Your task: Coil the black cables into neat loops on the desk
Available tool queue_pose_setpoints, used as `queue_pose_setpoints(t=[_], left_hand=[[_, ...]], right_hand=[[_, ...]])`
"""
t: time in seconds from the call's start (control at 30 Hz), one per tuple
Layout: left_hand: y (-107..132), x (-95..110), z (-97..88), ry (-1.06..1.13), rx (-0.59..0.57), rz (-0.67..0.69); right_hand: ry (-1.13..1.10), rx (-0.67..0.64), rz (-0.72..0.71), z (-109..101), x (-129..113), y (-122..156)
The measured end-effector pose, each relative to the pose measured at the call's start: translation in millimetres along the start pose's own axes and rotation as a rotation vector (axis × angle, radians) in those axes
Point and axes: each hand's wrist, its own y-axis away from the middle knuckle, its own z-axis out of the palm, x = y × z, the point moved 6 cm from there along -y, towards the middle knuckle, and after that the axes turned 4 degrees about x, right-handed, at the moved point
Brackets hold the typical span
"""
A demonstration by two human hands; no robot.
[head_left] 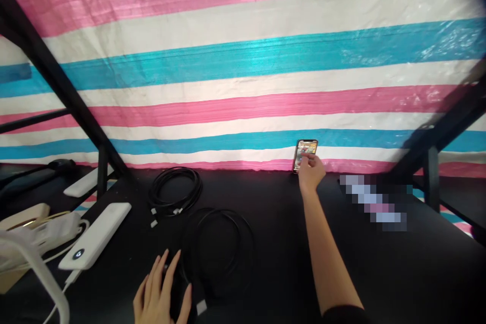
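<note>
A phone (pixel 307 147) with a lit, colourful screen stands upright, leaning against the striped sheet at the back of the table. My right hand (pixel 312 169) is in front of its lower part, one finger reaching to the screen and the others curled; it does not wrap round the phone. My left hand (pixel 157 288) lies palm down near the front edge of the view, fingers spread and holding nothing. Just right of it is a loosely coiled black cable (pixel 237 243) with a pale tag (pixel 201 307). A second coiled black cable (pixel 197 187) with white ends lies farther back.
On the left are a white power bank (pixel 94 237) with a cable plugged in, a white power strip (pixel 56 233) and another white slab (pixel 81 183). Black frame bars (pixel 61 68) slant up at both sides. A pixelated object (pixel 372 200) lies on the right of the black table (pixel 281 263).
</note>
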Motion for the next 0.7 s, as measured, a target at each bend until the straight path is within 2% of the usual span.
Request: queue_pose_setpoints(t=[0.1, 0.17, 0.23, 0.3, 0.33, 0.4, 0.5, 0.6, 0.7], left_hand=[[-2.6, 1.1, -1.5, 0.095, -0.020, 0.069], [-4.7, 4.3, -5.9, 0.186, -0.045, 0.101], [-7.2, 11.0, -12.5, 0.290, -0.069, 0.143], [-10.4, 19.1, -20.4, 0.381, -0.078, 0.206], [-13.1, 21.5, -24.5, 0.412, -0.062, 0.228], [-22.2, 19.2, -30.9, 0.445, 0.002, 0.194], [-44.0, 6.6, -24.1, 0.482, 0.015, 0.017], [-68.4, 4.5, 0.8, 0.507, -0.105, -0.096], [-85.8, 17.7, 29.5, 0.569, -0.284, -0.132]], right_hand=[[-0.063, -0.149, -0.109, 2.5, -50.3, 16.6], [-0.068, -0.387, -0.189, 14.7, -74.1, 44.7], [0.064, -0.696, -0.229, 30.8, -78.0, 85.1], [0.304, -0.931, -0.316, 40.5, -65.4, 126.3], [0.425, -0.981, -0.384, 41.6, -56.3, 142.5], [0.506, -0.995, -0.416, 38.5, -36.3, 163.7], [0.524, -0.992, -0.419, 29.4, -11.9, 180.9], [0.478, -1.020, -0.422, 21.9, -3.2, 191.0], [0.181, -1.086, -0.330, 15.9, -11.3, 196.6]])
